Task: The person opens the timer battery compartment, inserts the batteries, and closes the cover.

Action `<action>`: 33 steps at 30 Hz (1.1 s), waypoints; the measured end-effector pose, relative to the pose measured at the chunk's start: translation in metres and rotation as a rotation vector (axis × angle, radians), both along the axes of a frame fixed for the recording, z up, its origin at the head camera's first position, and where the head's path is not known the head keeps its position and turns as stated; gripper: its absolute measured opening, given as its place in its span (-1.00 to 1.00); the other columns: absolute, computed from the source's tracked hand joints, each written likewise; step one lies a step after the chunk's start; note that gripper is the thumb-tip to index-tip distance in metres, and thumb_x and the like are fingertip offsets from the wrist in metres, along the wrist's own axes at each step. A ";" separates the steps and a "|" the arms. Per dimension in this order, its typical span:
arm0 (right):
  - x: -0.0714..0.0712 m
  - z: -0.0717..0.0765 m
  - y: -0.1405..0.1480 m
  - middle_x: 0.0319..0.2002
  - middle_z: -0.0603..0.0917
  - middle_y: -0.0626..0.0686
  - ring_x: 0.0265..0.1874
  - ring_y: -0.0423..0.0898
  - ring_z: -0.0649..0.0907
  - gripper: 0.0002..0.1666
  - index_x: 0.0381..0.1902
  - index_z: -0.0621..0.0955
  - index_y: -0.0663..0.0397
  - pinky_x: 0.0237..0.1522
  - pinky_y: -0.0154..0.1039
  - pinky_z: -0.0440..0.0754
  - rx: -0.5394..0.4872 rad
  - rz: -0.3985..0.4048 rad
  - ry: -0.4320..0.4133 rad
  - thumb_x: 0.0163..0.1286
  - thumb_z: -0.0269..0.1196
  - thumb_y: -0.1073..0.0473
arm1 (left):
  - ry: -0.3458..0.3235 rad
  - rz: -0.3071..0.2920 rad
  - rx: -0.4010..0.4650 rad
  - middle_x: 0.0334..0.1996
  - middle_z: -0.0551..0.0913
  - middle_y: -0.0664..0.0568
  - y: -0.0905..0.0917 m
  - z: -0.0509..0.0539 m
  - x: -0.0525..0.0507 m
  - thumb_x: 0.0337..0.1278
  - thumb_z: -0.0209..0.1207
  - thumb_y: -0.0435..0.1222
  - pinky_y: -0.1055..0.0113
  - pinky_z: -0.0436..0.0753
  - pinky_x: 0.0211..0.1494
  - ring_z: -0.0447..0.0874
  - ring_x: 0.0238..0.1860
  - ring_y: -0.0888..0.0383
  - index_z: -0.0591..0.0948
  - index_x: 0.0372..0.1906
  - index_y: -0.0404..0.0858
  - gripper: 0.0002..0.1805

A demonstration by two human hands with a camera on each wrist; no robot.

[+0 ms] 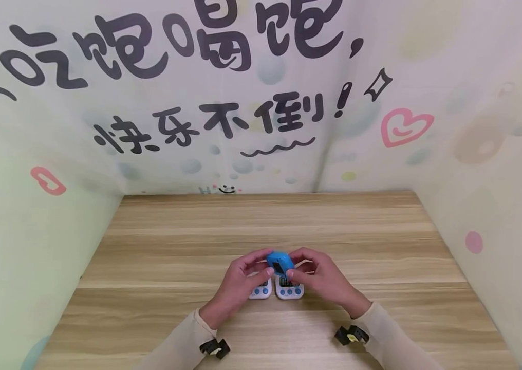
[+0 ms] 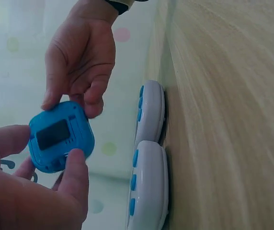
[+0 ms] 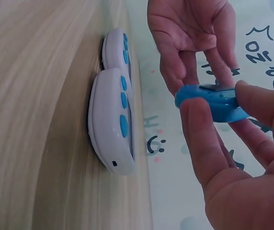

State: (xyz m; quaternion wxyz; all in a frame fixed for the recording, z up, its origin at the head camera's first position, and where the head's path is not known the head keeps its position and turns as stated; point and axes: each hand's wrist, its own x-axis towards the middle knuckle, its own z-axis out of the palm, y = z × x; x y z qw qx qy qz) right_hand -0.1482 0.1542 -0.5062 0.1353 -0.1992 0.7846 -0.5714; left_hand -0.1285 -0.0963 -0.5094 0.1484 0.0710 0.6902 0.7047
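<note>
A small rounded-square blue timer [image 1: 282, 256] is held up between both hands, above two white timers. One of its faces carries a dark rectangle, plain to see in the left wrist view. My left hand [image 1: 241, 277] pinches the timer's left side with thumb and fingers. From the other side, the right hand [image 1: 324, 277] grips it, thumb on the near edge. Just below, on the table, lie the left white timer [image 1: 261, 294] and the right white timer [image 1: 290, 294], side by side, with blue buttons and displays. The hands partly cover both.
The wood-grain table [image 1: 173, 221] ends at a back wall [image 1: 187, 128] printed with dark lettering. Pale side walls [image 1: 487, 205] stand to the left and right. Each sleeve has a small black device [image 1: 352, 335] at the wrist.
</note>
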 end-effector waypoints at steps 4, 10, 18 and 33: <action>0.002 -0.002 -0.004 0.07 0.75 0.05 -0.11 -0.08 0.79 -0.66 0.16 0.73 -0.10 -0.03 -0.31 0.82 0.012 -0.039 0.107 0.46 0.42 0.16 | 0.021 0.049 0.001 0.36 0.63 -0.10 0.004 0.003 0.001 0.35 0.42 -0.18 0.41 0.75 0.22 0.66 0.33 -0.12 0.57 0.45 -0.12 -0.39; 0.009 -0.002 -0.014 0.08 0.70 0.01 -0.14 -0.12 0.78 -0.63 0.14 0.77 -0.15 -0.13 -0.33 0.84 0.043 -0.042 0.319 0.42 0.44 0.26 | 0.049 0.143 0.032 0.26 0.67 -0.16 0.013 0.005 0.001 0.31 0.45 -0.23 0.39 0.78 0.16 0.72 0.24 -0.07 0.58 0.35 -0.15 -0.45; 0.012 0.007 -0.017 0.24 0.62 0.10 -0.10 -0.08 0.79 -0.34 0.35 0.60 0.02 -0.10 -0.30 0.85 0.079 -0.092 0.335 0.31 0.52 0.31 | 0.081 0.156 0.089 0.28 0.64 -0.14 0.011 0.004 0.001 0.31 0.43 -0.29 0.36 0.76 0.23 0.70 0.25 -0.03 0.54 0.29 -0.21 -0.49; 0.004 0.007 -0.028 0.21 0.65 0.03 -0.07 -0.17 0.72 -0.20 0.43 0.52 0.10 -0.07 -0.14 0.86 0.109 0.027 0.336 0.28 0.57 0.19 | 0.098 -0.075 -0.053 0.46 0.50 -0.17 -0.023 0.004 0.002 0.29 0.43 -0.36 0.33 0.77 0.22 0.63 0.37 -0.12 0.30 0.58 -0.22 -0.17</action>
